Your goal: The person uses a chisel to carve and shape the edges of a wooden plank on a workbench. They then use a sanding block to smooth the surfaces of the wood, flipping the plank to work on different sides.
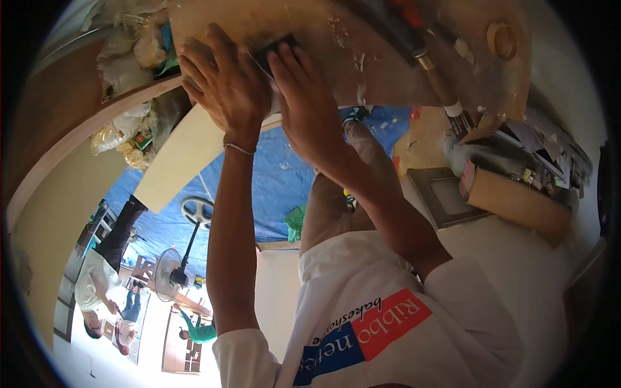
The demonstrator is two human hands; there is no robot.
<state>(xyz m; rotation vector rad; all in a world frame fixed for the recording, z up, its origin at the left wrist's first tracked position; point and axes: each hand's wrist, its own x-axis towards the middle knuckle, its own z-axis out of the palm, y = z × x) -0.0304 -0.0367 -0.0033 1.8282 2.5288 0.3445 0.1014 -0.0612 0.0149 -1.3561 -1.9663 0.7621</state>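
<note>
My left hand (223, 84) lies with spread fingers on the brown, worn work board (381, 84), beside a dark flat piece (288, 42) with a thin pale edge. My right hand (310, 119) rests on that piece, fingers together and pressing on it; its underside is hidden. To the right lie a long dark tool with a cylindrical handle (440, 87), a tan ring like a tape roll (501, 40) and scattered pale flakes.
Crumpled bags (132, 52) sit at upper left. A pale panel (178, 149) juts below the board over a blue tarp (259, 194). A cardboard box (514, 204) and framed panel (440, 197) stand right. A fan (171, 275) and several co-workers (97, 281) are at lower left.
</note>
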